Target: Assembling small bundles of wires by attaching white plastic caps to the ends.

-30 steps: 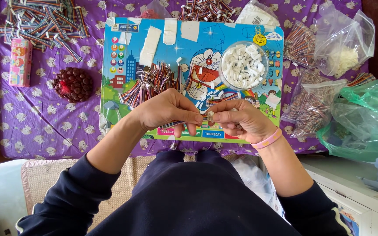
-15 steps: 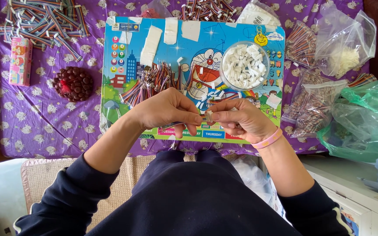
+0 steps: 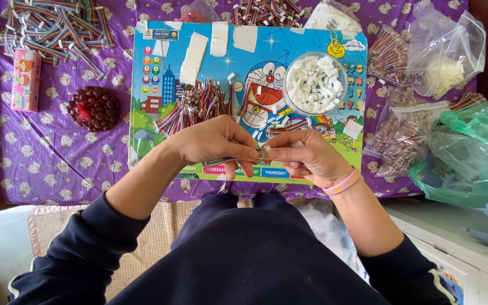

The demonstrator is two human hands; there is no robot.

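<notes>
My left hand (image 3: 216, 144) and my right hand (image 3: 306, 157) meet fingertip to fingertip over the near edge of a colourful cartoon board (image 3: 159, 73). Between them they pinch a short multicoloured ribbon cable (image 3: 264, 153) with a small white plug at its end. Just beyond my left hand lies a loose pile of similar cables (image 3: 196, 110) on the board. A round clear tub of white plastic connectors (image 3: 314, 83) stands on the board beyond my right hand. A pink band circles my right wrist.
The purple patterned cloth (image 3: 52, 158) holds more cable bundles at the far left (image 3: 52, 28), a pink box (image 3: 25, 79) and a dark beaded round object (image 3: 93, 108). Clear bags of parts (image 3: 419, 85) and a green plastic bag (image 3: 470, 152) lie to the right.
</notes>
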